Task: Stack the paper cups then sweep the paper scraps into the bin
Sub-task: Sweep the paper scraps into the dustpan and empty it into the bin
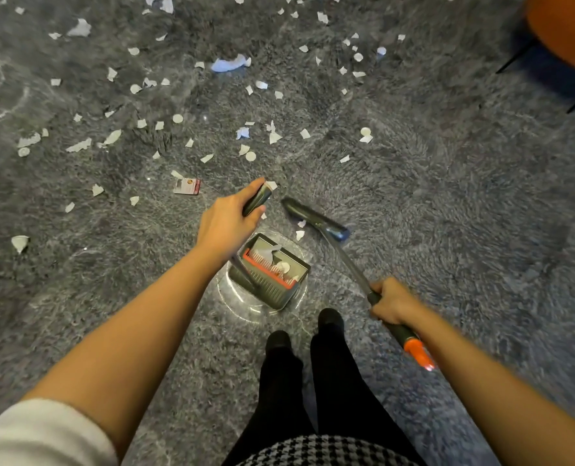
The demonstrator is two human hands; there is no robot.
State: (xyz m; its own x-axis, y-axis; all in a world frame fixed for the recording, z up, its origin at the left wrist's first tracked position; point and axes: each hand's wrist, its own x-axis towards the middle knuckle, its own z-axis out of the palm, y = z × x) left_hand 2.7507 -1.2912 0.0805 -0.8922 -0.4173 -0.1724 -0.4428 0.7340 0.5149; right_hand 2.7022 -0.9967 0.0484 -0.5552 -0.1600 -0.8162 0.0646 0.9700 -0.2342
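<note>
I stand on a grey shaggy carpet (pixel 430 196) strewn with several white paper scraps (pixel 274 136) across the far half. My left hand (pixel 227 223) is shut on the dark upright handle (pixel 257 200) of a grey dustpan (pixel 269 270) with a red comb edge. The dustpan rests on the carpet in front of my feet and holds a few scraps. My right hand (pixel 392 301) is shut on the broom handle (pixel 410 341), which ends in an orange tip. The dark broom head (pixel 313 218) lies just beyond the dustpan, with two scraps beside it. No paper cups are in view.
A small red and white wrapper (pixel 187 186) lies left of the dustpan handle. An orange chair (pixel 568 25) with thin black legs stands at the far right. My two feet in black (pixel 308 334) are right behind the dustpan.
</note>
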